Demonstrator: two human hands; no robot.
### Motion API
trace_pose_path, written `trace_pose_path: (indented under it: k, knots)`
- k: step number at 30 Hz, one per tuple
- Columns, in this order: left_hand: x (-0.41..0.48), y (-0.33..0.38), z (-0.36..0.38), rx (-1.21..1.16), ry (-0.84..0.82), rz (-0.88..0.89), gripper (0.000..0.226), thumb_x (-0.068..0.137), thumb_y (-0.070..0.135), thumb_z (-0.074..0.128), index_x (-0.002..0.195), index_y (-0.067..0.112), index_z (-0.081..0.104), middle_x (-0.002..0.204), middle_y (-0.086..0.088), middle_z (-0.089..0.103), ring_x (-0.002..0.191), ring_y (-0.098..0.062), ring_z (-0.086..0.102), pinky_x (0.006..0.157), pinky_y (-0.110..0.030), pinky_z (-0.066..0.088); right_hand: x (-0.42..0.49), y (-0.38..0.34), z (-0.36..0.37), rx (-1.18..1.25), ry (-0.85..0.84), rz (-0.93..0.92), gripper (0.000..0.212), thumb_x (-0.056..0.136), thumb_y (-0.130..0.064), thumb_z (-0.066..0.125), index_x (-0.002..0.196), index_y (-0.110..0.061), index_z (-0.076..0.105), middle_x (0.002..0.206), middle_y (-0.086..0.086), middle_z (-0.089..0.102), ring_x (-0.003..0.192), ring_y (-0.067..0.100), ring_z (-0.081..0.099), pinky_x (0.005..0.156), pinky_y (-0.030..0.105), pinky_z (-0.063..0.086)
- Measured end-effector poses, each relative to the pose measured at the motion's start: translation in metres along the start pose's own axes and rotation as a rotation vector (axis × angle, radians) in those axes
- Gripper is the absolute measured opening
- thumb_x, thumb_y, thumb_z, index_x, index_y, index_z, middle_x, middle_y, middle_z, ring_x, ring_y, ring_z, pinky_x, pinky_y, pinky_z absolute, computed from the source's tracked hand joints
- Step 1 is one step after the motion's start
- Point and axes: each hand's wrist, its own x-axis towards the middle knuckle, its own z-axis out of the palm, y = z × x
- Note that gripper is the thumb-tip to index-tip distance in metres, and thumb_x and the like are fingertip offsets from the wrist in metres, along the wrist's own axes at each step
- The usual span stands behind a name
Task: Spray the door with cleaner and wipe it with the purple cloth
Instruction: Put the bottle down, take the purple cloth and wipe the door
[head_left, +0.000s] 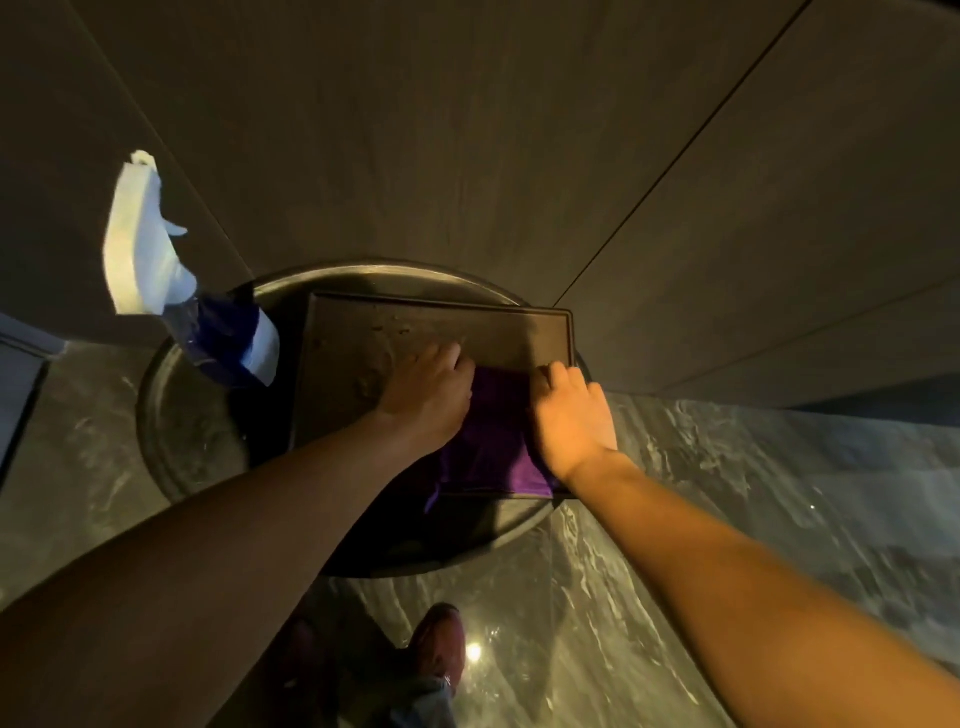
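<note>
On the dark tray (441, 322) atop the round surface (192, 441), both hands, left hand (428, 397) and right hand (571, 415), press flat and open on the purple cloth (488, 447), spray bottle (208, 317) standing nearby, so gathering the cloth seems the present step, then spraying the door (467, 130).

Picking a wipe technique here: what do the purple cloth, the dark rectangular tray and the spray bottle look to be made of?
The purple cloth looks like soft, matte fabric, possibly microfibre: it folds and drapes over the tray's edge. The dark rectangular tray appears rigid, plastic or coated metal, with a dull sheen and a raised rim. The spray bottle looks like clear blue plastic with a white plastic trigger head.
</note>
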Motion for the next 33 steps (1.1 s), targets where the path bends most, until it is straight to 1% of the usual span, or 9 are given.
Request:
trace_pose_path:
  k: [4,9,13,16,21,23,26,30,33]
  knots:
    - [0.01,0.0,-0.005,-0.152,-0.059,-0.078,0.032,0.096,0.027,0.059,0.123,0.01,0.055,0.129,-0.013,0.053,0.122,-0.03,0.05,0.096,-0.039,0.043,0.008,0.007,0.0,0.043,0.014,-0.007,0.03,0.091,-0.019,0.062,0.12,-0.008,0.061,0.123,0.015,0.05,0.107,0.039,0.048,0.08,0.043,0.041]
    - [0.007,-0.002,-0.014,-0.264,-0.12,-0.147,0.026,0.096,0.028,0.062,0.115,0.011,0.059,0.128,-0.012,0.05,0.123,-0.03,0.046,0.099,-0.04,0.044,0.003,0.014,-0.015,0.155,-0.003,0.01,0.035,0.096,-0.032,0.059,0.121,-0.009,0.06,0.123,0.014,0.051,0.11,0.039,0.047,0.084,0.046,0.041]
    - [-0.021,-0.002,-0.039,-0.549,-0.183,-0.216,0.008,0.097,0.027,0.062,0.101,0.024,0.055,0.107,0.001,0.057,0.102,-0.019,0.057,0.081,-0.032,0.043,-0.013,0.018,-0.047,0.29,-0.1,0.023,0.028,0.095,-0.034,0.061,0.116,-0.016,0.061,0.115,0.013,0.064,0.11,0.039,0.056,0.086,0.041,0.041]
    - [-0.05,0.004,-0.068,-0.616,-0.201,-0.273,0.01,0.097,0.027,0.062,0.103,0.024,0.055,0.107,0.0,0.061,0.105,-0.023,0.061,0.083,-0.034,0.043,-0.03,0.017,-0.08,0.343,-0.166,0.019,0.029,0.092,-0.037,0.064,0.115,-0.02,0.063,0.112,0.014,0.071,0.105,0.039,0.065,0.086,0.042,0.05]
    - [-0.117,0.016,-0.139,-0.601,-0.116,-0.34,0.027,0.098,0.031,0.06,0.12,0.016,0.058,0.118,-0.009,0.064,0.113,-0.029,0.061,0.086,-0.032,0.041,-0.066,-0.002,-0.161,0.449,-0.182,-0.057,0.027,0.084,-0.04,0.073,0.106,-0.026,0.067,0.101,0.006,0.072,0.092,0.031,0.068,0.082,0.046,0.058]
    - [-0.152,0.012,-0.177,-0.637,-0.04,-0.377,0.022,0.095,0.033,0.064,0.109,0.017,0.061,0.106,-0.01,0.067,0.103,-0.029,0.064,0.083,-0.032,0.043,-0.075,-0.014,-0.2,0.493,-0.169,-0.149,0.023,0.08,-0.036,0.078,0.096,-0.025,0.066,0.093,0.001,0.068,0.087,0.027,0.065,0.079,0.043,0.056]
    - [-0.21,-0.007,-0.241,-0.727,0.126,-0.429,0.021,0.08,0.039,0.068,0.079,0.022,0.057,0.074,-0.002,0.061,0.072,-0.016,0.057,0.069,-0.032,0.041,-0.084,-0.045,-0.265,0.571,-0.201,-0.31,0.024,0.076,-0.021,0.08,0.078,-0.017,0.057,0.077,-0.003,0.061,0.074,0.018,0.058,0.067,0.036,0.045]
    - [-0.294,-0.044,-0.337,-0.7,0.259,-0.516,0.014,0.086,0.026,0.073,0.082,0.021,0.061,0.078,0.002,0.066,0.07,-0.012,0.056,0.069,-0.034,0.046,-0.098,-0.113,-0.354,0.698,-0.16,-0.517,0.026,0.08,-0.018,0.081,0.079,-0.014,0.056,0.071,-0.007,0.06,0.066,0.007,0.052,0.065,0.03,0.044]
    - [-0.362,-0.08,-0.396,-0.667,0.392,-0.577,0.011,0.09,0.022,0.072,0.085,0.021,0.063,0.078,0.004,0.066,0.07,-0.009,0.056,0.067,-0.026,0.045,-0.112,-0.184,-0.414,0.718,-0.115,-0.689,0.022,0.085,-0.021,0.078,0.083,-0.021,0.056,0.074,-0.007,0.062,0.067,0.005,0.054,0.065,0.027,0.045]
